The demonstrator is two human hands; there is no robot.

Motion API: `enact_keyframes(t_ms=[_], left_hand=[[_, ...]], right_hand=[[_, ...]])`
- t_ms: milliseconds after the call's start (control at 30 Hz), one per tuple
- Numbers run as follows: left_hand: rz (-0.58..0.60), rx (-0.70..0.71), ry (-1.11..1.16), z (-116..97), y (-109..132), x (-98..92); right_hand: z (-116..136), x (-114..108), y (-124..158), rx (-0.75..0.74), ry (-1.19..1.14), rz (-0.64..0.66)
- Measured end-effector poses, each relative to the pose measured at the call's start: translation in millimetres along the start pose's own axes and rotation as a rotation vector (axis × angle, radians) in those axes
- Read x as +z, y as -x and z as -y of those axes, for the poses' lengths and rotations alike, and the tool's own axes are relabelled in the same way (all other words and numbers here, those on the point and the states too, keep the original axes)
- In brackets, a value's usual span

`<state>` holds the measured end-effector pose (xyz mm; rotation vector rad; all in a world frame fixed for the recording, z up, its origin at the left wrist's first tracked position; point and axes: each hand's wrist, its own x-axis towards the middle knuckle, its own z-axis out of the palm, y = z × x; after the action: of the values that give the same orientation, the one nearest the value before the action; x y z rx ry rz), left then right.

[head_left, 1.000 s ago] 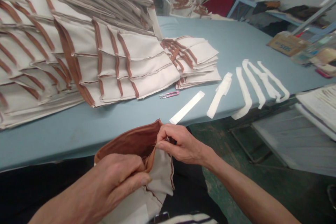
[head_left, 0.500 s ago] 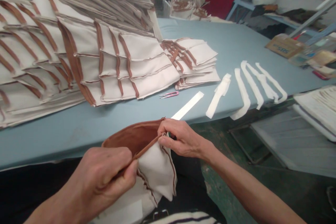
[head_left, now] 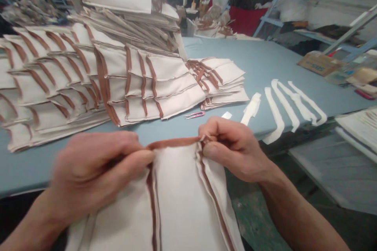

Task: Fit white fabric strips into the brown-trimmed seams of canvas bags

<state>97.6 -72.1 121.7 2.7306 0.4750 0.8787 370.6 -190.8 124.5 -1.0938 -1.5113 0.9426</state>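
Pinching the brown binding [head_left: 173,143] at the top of the canvas panel [head_left: 179,204], I hold it up with my left hand [head_left: 94,172] and right hand [head_left: 235,149], both nearly closed, just off the counter [head_left: 265,66]. An uneven tug could pucker the panel or slip the binding from my grip.

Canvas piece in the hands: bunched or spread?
Spread: the cream canvas piece lies opened out below its brown edge, pinched between the left hand and right hand.

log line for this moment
left hand and right hand pinch brown binding | cream canvas panel below | pink-handled snips on blue table
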Motion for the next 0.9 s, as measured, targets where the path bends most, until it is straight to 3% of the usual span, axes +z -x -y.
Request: enact_keyframes(t_ms=[67,167,267,400,500,700,900], left_hand=[[-0.024,0.154,0.001,6,-2,5.2],[-0.022,0.018,-0.033,13,3,11.5],[0.124,-0.066,0.101,21,13,22.3],[0.18,-0.265,0.238,32,23,41.6],[0.249,-0.295,0.328,34,21,50.6],[0.234,-0.123,0.486,12,-1,57.3],[0.325,-0.232,0.474,-15,-10,66.4]], right_hand=[[-6,-2,-8,-0.037,0.125,-0.024],[-19,-2,-13,-0.032,0.236,0.029],[-30,1,-13,0.004,0.268,0.057],[-35,3,-11,0.063,0.245,0.111],[-33,1,-9,0.092,0.233,0.178],[-31,1,-10,0.043,0.271,0.275],[-43,1,-6,0.122,0.183,0.31]])
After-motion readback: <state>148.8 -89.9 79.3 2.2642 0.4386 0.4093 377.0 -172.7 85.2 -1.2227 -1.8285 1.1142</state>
